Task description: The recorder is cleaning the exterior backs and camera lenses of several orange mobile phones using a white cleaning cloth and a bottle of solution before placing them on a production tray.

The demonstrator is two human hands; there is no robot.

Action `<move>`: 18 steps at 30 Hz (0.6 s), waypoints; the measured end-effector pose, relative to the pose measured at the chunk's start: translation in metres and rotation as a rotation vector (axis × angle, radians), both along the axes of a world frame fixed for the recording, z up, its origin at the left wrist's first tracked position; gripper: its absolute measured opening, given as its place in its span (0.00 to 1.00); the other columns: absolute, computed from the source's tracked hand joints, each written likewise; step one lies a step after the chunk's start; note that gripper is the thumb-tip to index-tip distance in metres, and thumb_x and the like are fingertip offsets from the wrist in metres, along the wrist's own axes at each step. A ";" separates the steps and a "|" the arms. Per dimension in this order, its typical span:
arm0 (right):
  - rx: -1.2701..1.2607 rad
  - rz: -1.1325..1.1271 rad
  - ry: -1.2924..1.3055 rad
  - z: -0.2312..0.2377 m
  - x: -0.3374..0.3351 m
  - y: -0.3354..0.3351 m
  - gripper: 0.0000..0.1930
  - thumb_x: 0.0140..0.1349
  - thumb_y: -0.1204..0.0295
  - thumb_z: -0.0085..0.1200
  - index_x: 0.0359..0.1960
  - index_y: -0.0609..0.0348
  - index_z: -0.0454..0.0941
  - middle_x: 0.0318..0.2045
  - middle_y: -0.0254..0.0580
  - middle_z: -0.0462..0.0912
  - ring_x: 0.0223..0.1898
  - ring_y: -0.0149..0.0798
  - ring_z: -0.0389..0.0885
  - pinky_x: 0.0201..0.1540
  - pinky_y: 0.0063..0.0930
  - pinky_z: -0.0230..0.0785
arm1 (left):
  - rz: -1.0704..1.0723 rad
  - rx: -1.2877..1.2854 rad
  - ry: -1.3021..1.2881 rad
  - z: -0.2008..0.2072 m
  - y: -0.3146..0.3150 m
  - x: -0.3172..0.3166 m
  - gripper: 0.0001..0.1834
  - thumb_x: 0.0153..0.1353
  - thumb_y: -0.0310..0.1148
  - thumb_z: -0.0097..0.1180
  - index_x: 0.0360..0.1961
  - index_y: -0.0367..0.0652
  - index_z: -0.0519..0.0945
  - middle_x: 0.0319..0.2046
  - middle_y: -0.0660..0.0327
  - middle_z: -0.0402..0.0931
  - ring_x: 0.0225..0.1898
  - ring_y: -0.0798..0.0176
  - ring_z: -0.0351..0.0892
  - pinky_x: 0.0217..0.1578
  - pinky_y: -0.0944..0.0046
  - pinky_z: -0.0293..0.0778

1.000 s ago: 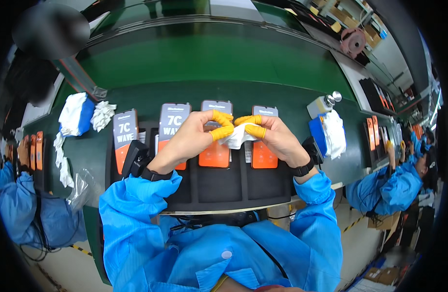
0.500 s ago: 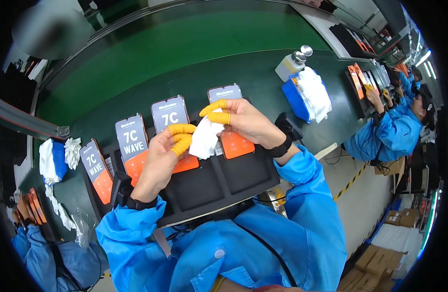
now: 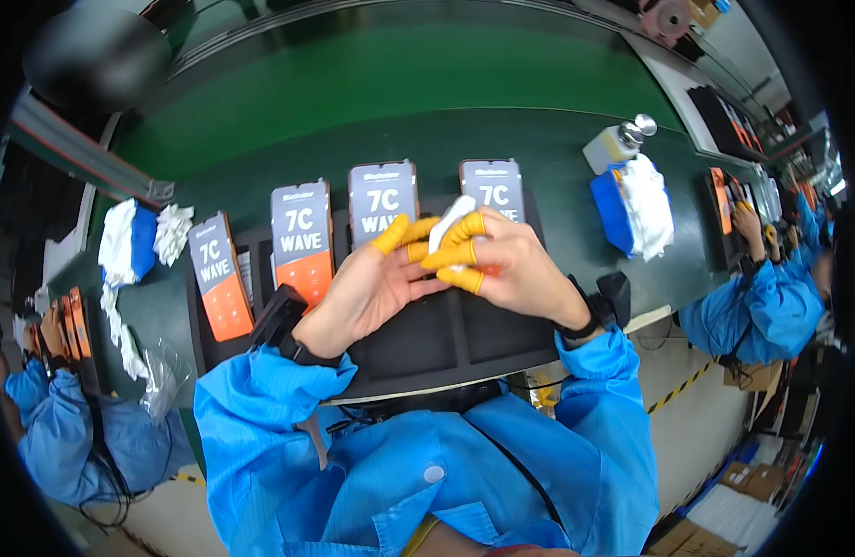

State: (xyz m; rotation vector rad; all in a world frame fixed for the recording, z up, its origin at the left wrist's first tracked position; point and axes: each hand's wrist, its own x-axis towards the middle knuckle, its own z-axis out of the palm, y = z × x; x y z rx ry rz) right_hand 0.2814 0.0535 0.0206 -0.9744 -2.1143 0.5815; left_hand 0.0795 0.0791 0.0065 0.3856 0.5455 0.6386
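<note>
A small folded white cloth is between my hands, above the black tray. My right hand, with yellow finger cots on several fingers, is closed around it. My left hand has its palm turned up and its yellow-tipped fingers at the cloth's left side; the right fingers partly hide them. Behind my hands, smartphones with grey and orange fronts lie along the tray: one at the far left, one beside it, one in the middle and one at the right.
A blue bin of white cloths and a pump bottle stand at right. Another cloth bin, a loose cloth and a clear plastic bag are at left. Co-workers in blue sit on both sides.
The cloth, spread out between both hands before, is now bunched into a small fold in my right fingers. My left palm has turned upward and the hands have closed together. The view has shifted.
</note>
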 end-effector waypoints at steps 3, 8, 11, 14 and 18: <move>0.140 0.059 -0.128 0.007 -0.004 -0.003 0.13 0.46 0.73 0.67 0.36 0.58 0.84 0.36 0.44 0.79 0.35 0.41 0.78 0.34 0.29 0.72 | 0.129 -0.004 -0.002 0.001 0.001 0.001 0.20 0.69 0.35 0.44 0.58 0.37 0.64 0.52 0.50 0.71 0.52 0.52 0.76 0.53 0.53 0.74; -0.215 -0.112 0.244 0.007 0.009 0.003 0.11 0.56 0.75 0.60 0.40 0.64 0.82 0.37 0.42 0.82 0.35 0.32 0.80 0.39 0.24 0.73 | 0.198 0.106 0.113 0.004 -0.003 -0.001 0.22 0.66 0.26 0.47 0.60 0.39 0.62 0.53 0.51 0.70 0.52 0.52 0.76 0.52 0.52 0.75; -0.507 -0.211 0.632 -0.014 0.010 0.011 0.12 0.61 0.75 0.55 0.45 0.67 0.79 0.37 0.41 0.83 0.36 0.29 0.80 0.40 0.21 0.73 | 0.193 0.100 0.069 0.009 -0.004 0.000 0.22 0.66 0.23 0.45 0.61 0.40 0.60 0.54 0.51 0.70 0.53 0.51 0.75 0.53 0.51 0.75; -0.799 -0.111 0.680 -0.013 0.004 0.010 0.12 0.63 0.75 0.53 0.46 0.69 0.77 0.38 0.40 0.83 0.37 0.28 0.80 0.42 0.20 0.73 | 0.174 0.094 0.048 0.012 -0.007 0.001 0.23 0.66 0.22 0.43 0.63 0.41 0.59 0.55 0.51 0.69 0.54 0.50 0.74 0.53 0.51 0.75; -0.860 -0.160 0.644 -0.006 -0.003 0.003 0.12 0.61 0.77 0.54 0.45 0.69 0.78 0.38 0.40 0.83 0.40 0.29 0.81 0.43 0.22 0.74 | 0.129 0.243 0.223 0.008 -0.009 0.003 0.25 0.66 0.23 0.45 0.64 0.43 0.59 0.52 0.51 0.72 0.53 0.55 0.75 0.52 0.54 0.75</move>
